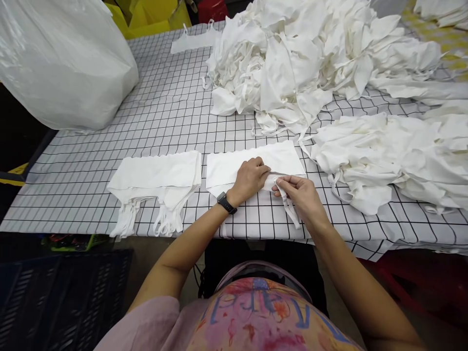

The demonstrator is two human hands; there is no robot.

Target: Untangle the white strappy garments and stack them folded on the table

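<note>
A white strap top [252, 158] lies flat on the checked cloth in front of me, its straight edge away from me. My left hand [251, 178], with a black watch on its wrist, rests on the top with fingers curled and pinching the fabric near its middle. My right hand [302, 195] pinches a thin white strap [290, 212] between thumb and fingers at the top's right side. The strap's loose end hangs down toward the table edge. Left of my hands sits a neat stack of white strap tops [155, 170], straps pointing toward me.
A large heap of crumpled white garments [285, 63] covers the back, with another pile [398, 156] at the right. A stuffed white plastic bag [69, 63] stands at the left. One flat white top [193, 41] lies at the far edge. A dark crate [62, 297] is below left.
</note>
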